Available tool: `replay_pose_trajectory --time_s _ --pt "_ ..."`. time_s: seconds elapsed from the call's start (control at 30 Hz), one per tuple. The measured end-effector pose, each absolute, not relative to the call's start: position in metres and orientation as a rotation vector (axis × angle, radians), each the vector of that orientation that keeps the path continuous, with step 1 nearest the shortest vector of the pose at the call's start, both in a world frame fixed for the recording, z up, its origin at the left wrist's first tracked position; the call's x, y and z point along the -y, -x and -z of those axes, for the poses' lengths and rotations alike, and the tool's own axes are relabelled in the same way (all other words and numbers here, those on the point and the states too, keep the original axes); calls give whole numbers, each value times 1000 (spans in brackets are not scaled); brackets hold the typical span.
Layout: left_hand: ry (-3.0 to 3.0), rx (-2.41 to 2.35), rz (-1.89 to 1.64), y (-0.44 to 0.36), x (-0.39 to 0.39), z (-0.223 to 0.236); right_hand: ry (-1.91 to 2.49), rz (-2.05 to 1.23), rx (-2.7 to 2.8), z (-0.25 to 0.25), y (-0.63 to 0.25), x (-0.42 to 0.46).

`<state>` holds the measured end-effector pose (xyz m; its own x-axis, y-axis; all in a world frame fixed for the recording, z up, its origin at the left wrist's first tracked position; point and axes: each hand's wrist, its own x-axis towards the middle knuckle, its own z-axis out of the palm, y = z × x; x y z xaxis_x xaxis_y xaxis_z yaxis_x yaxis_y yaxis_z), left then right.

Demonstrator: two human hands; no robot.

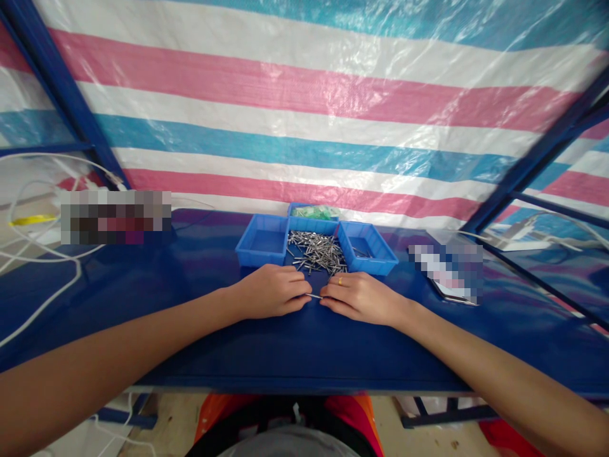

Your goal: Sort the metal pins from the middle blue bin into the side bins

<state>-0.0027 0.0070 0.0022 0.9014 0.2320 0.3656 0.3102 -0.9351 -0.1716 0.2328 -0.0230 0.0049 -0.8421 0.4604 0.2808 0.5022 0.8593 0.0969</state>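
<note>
Both my hands rest on the blue table (190, 317), fingertips almost meeting. My left hand (273, 291) is curled, its fingers pinched on one end of a thin metal pin (314, 296). My right hand (361, 296), with a ring on one finger, pinches the pin's other end. Just behind my hands lies a heap of several small metal pins (316, 251) loose on the table. A blue tray (263, 247) stands left of the heap and a second blue tray (367, 255), with a few pins inside, stands right of it.
A third blue tray (311, 212) with greenish contents sits behind the heap. White cables (42, 254) loop at the left. A striped tarp (304, 114) walls the back. Blue frame bars (528, 165) stand at both sides. A flat device (451, 289) lies at the right.
</note>
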Motion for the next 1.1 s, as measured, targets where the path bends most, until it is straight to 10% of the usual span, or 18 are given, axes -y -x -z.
replay_pose_trajectory --time_s 1.1 --pt "2933 380 586 -5 -5 2 758 109 2764 -6 -230 24"
